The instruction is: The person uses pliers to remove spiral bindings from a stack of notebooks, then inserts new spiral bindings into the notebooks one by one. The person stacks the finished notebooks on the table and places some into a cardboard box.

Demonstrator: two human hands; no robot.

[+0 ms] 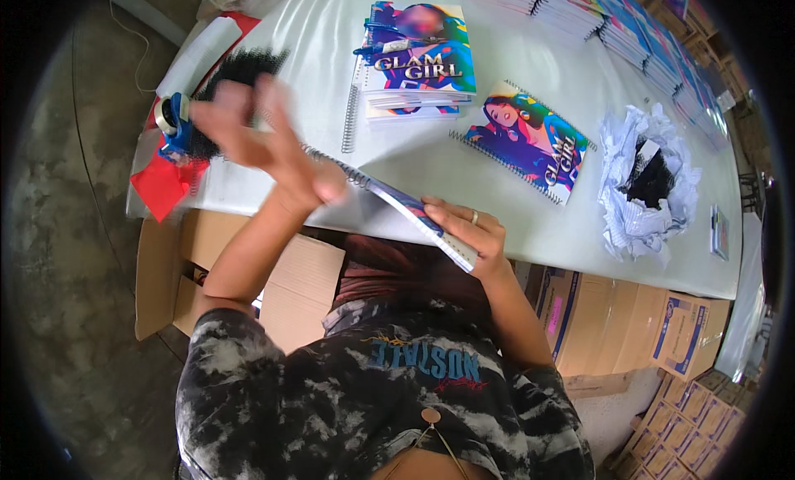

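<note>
My right hand (pixel 472 233) grips a notebook (pixel 409 202) by its near right end, thumb on one side and fingers on the other. The notebook is held tilted, edge toward me, over the table's front edge. A dark spiral coil (pixel 354 175) sticks out from its far left end. My left hand (pixel 269 140) is raised to the left of that coil, blurred, with its fingers spread and nothing visible in them. Beyond my left hand lies a heap of black spiral coils (pixel 248 64), partly hidden by the hand.
A stack of colourful notebooks (pixel 422 70) stands ahead, with pliers (pixel 396 46) on top. One bound notebook (pixel 534 139) lies to the right, beside crumpled paper (pixel 617 198) around black pieces. A blue tape dispenser (pixel 172 125) sits left; more notebook stacks (pixel 613 33) line the far right. Cardboard boxes (pixel 604 318) stand below.
</note>
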